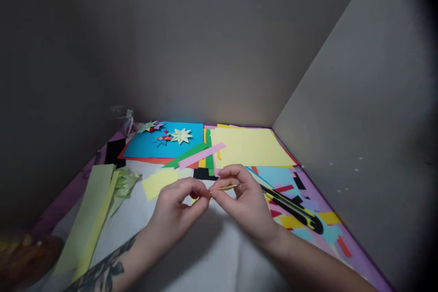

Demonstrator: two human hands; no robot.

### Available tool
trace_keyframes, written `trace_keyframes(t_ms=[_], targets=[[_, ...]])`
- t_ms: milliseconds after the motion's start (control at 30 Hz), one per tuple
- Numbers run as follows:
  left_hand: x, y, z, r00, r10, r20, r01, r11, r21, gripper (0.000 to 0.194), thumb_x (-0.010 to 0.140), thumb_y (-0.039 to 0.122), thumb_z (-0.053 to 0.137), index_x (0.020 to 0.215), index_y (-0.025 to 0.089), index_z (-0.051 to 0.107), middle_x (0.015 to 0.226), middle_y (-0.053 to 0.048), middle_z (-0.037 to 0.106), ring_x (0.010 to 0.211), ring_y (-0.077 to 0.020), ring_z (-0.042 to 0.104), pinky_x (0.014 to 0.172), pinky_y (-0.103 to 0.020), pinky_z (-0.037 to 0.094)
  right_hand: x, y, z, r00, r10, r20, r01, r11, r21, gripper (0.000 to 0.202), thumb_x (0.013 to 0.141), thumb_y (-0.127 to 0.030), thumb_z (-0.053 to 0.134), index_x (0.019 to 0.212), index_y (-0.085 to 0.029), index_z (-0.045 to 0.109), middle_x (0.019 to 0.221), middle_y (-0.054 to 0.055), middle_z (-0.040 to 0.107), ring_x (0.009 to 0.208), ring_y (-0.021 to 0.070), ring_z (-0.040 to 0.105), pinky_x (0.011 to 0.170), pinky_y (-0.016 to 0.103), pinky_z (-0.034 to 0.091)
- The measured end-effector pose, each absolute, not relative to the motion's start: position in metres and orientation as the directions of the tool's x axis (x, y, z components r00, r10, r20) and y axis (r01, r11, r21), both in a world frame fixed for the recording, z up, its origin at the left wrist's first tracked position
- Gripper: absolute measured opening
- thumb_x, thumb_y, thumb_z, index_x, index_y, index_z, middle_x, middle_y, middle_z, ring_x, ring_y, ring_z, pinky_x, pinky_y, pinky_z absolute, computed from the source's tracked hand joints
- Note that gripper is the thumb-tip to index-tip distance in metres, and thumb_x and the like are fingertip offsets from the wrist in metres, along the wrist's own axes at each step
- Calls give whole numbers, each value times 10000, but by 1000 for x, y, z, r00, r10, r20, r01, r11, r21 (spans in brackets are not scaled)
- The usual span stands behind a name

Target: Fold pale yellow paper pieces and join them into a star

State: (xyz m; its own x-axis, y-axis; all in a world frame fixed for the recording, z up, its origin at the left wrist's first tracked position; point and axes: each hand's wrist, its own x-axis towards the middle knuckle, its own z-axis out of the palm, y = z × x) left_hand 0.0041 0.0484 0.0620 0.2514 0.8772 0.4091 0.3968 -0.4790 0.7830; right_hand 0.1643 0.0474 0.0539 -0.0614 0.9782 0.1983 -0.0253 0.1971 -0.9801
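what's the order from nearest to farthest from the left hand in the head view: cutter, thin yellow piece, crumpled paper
From the left hand:
1. thin yellow piece: at its fingertips
2. crumpled paper: on the table, off to its left
3. cutter: far right, past the right hand

Open room lay on the white tabletop (201, 251) between the forearms (128, 253), and in the air above the left hand (179, 200) and right hand (248, 203), as far as the back wall (205, 45). Rightward, the cutter (290, 209) lay across a low sideways pass; leftward stood the long paper strips (85, 214), the crumpled paper (125, 185) and, nearer, a brown object (34, 260) (too blurred to name).
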Motion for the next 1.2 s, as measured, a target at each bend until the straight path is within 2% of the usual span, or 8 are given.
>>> trace_keyframes(t_ms=[100, 333, 467, 533, 633, 733, 967, 1200], targets=[[4, 48, 63, 276, 880, 387, 369, -469, 802, 112, 747, 76, 583, 736, 188, 571, 662, 42, 620, 605, -75, 577, 525, -138, 438, 161, 47, 54, -46, 980, 193, -61, 190, -980, 258, 699, -122, 642, 878, -229, 490, 709, -30, 650, 693, 148, 637, 709, 287, 486], [1, 52, 67, 256, 941, 221, 278, -291, 916, 127, 722, 103, 581, 816, 187, 562, 655, 41, 596, 589, -87, 563, 534, -167, 442, 177, 62, 65, -80, 997, 23, -250, 3, -968, 397, 645, -212, 734, 920, -225, 448, 632, -47, 649, 573, 129, 583, 595, 251, 446], [-1, 56, 69, 217, 968, 130, 217, -178, 960, 142, 693, 108, 586, 810, 177, 544, 608, 43, 596, 562, -88, 542, 544, -183, 426, 195, 76, 70, 95, 992, 77, -321, 104, -941, 395, 640, -207, 746, 940, -221, 490, 641, -50, 618, 600, 108, 553, 622, 236, 434], [-1, 58, 68, 197, 975, 102, 168, -136, 976, 153, 689, 116, 591, 816, 176, 532, 601, 44, 599, 555, -85, 529, 540, -183, 415, 195, 75, 70, 136, 983, 121, -296, 157, -942, 362, 668, -217, 724, 963, -226, 515, 683, -46, 592, 646, 106, 546, 635, 227, 432], [1, 60, 65, 177, 980, 88, 126, -112, 986, 161, 691, 136, 610, 820, 176, 521, 603, 48, 592, 549, -78, 514, 533, -179, 404, 182, 65, 66, -80, 987, 140, -197, 122, -973, 453, 637, -218, 739, 1038, -224, 529, 908, 12, 594, 788, 135, 564, 667, 241, 449], [4, 60, 62, 177, 979, 97, 145, -124, 982, 165, 702, 156, 625, 830, 177, 522, 624, 46, 596, 566, -80, 524, 540, -180, 406, 169, 56, 62, -222, 975, 31, -132, 1, -991, 440, 656, -200, 708, 1044, -225, 501, 819, -12, 589, 701, 125, 556, 613, 234, 441], [8, 58, 64, 208, 976, 65, 140, -95, 986, 208, 722, 193, 621, 910, 171, 536, 641, 32, 607, 575, -92, 542, 532, -189, 410, 166, 56, 61, -113, 993, -17, -148, -34, -988, 314, 673, -201, 657, 924, -214, 469, 618, -72, 548, 499, 78, 459, 483, 188, 348], [0, 61, 65, 187, 982, 3, 115, -25, 993, 290, 726, 212, 619, 1003, 156, 555, 647, 22, 609, 575, -98, 537, 548, -202, 432, 176, 61, 65, 31, 998, 55, -141, 59, -988, 324, 652, -219, 701, 932, -204, 539, 703, -26, 621, 578, 110, 556, 529, 205, 421]])
